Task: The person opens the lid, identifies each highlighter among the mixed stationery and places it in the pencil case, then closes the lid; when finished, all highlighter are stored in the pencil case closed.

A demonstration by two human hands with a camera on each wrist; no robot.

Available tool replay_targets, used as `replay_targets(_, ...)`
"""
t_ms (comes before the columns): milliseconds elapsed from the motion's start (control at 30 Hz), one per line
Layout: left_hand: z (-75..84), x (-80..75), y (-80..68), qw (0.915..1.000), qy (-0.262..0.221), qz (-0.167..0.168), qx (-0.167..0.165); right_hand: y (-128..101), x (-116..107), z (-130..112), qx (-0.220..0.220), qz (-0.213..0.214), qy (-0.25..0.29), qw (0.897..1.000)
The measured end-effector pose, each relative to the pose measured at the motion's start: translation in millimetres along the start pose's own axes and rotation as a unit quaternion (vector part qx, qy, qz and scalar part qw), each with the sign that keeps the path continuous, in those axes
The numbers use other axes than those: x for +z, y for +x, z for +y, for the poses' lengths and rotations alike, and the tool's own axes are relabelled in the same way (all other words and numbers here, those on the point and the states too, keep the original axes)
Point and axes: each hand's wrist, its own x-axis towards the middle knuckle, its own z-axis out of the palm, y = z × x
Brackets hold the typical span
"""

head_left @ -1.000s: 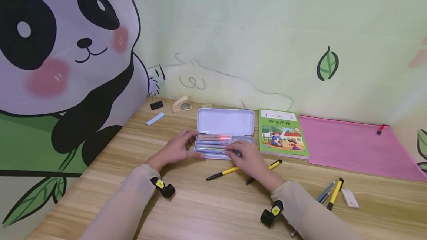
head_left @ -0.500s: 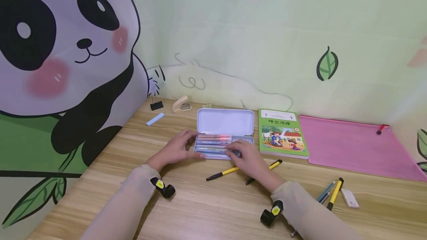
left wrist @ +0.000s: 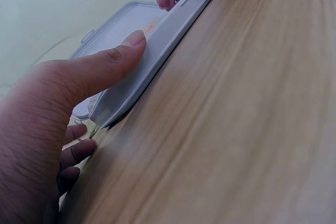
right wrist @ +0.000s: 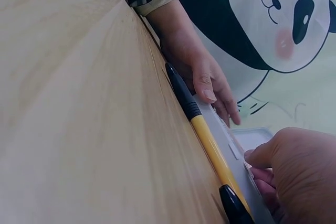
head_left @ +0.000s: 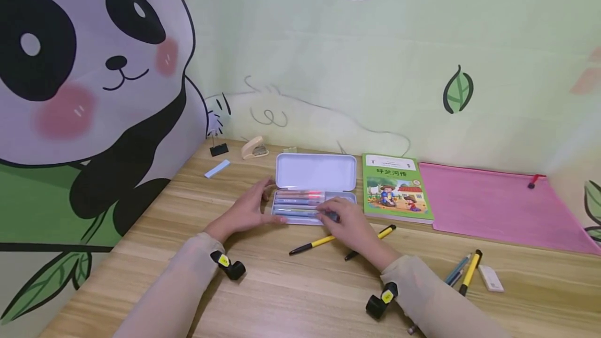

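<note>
A pale lilac pencil case [head_left: 315,172] lies on the table with its lid tilted back. Inside it are several pens [head_left: 300,200], some with pink or orange parts. My left hand [head_left: 245,210] is at the case's left end, thumb touching the front rim [left wrist: 157,51]. Its other fingers stand loosely past the end, apart from it in the left wrist view. My right hand [head_left: 349,226] reaches into the case's front right part. Its thumb and fingers pinch a bluish pen [head_left: 296,213] lying along the front, mostly covered at its right end.
Two yellow-and-black pens [head_left: 312,244] lie before the case, partly under the right hand. At right are another yellow pen [head_left: 471,273], pencils [head_left: 456,270], an eraser [head_left: 491,278], a green book [head_left: 396,186] and a pink pouch [head_left: 488,205]. A stapler [head_left: 254,148] and binder clip [head_left: 218,149] stand behind.
My left hand's fingers have lifted slightly away from the case's left end, while the thumb stays at the front rim. The right hand keeps its place; the view has shifted a little.
</note>
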Motion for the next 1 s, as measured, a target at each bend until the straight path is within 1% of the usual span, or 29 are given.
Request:
replay_targets(100,-1.1,0.4,-0.8,0.9999,-0.013,0.004,-0.002,0.0,-1.6,-1.3,-0.001,0.000,0.004,1.000)
replay_targets(200,-0.5,0.2,-1.8,0.9995,-0.028,0.006,-0.010,0.4,-6.2,-3.4,0.008,-0.002,0.007,1.000)
replay_targets(267,0.9,-0.5,-2.3,0.9990,-0.040,0.007,-0.016,2.2,-12.4,-5.2,0.010,0.000,0.011,1.000)
replay_targets(367,1.6,-0.9,-1.7,0.9984,-0.051,0.010,-0.023,7.2,-28.3,-7.5,0.010,0.007,0.010,1.000)
replay_targets(400,1.6,-0.9,-1.4,0.9982,-0.054,0.010,-0.024,9.0,-35.1,-8.0,0.006,0.017,0.007,1.000)
replay_targets(467,1.1,-0.4,-0.4,0.9980,-0.058,0.012,-0.022,12.1,-49.2,-7.9,0.002,0.050,-0.001,0.999)
replay_targets(533,0.4,0.4,0.4,0.9979,-0.060,0.015,-0.017,13.8,-62.3,-6.1,0.003,0.095,-0.004,0.995)
replay_targets(633,-0.9,1.0,1.6,0.9975,-0.067,0.023,-0.002,13.0,-75.3,-1.4,0.036,0.160,0.019,0.986)
replay_targets(700,-1.8,1.1,1.5,0.9974,-0.067,0.026,0.012,11.5,-78.7,2.2,0.064,0.178,0.043,0.981)
replay_targets(767,-2.4,0.6,0.7,0.9970,-0.067,0.028,0.026,9.5,-77.8,5.9,0.091,0.173,0.064,0.979)
replay_targets(800,-2.5,0.3,0.2,0.9968,-0.067,0.029,0.032,8.6,-76.1,7.5,0.102,0.163,0.072,0.979)
replay_targets(900,-3.1,-0.6,-1.1,0.9965,-0.060,0.028,0.050,4.9,-68.0,11.0,0.131,0.111,0.074,0.982)
replay_targets(1000,-3.5,-0.7,-0.8,0.9958,-0.056,0.025,0.069,0.1,-56.5,14.3,0.160,0.054,0.064,0.984)
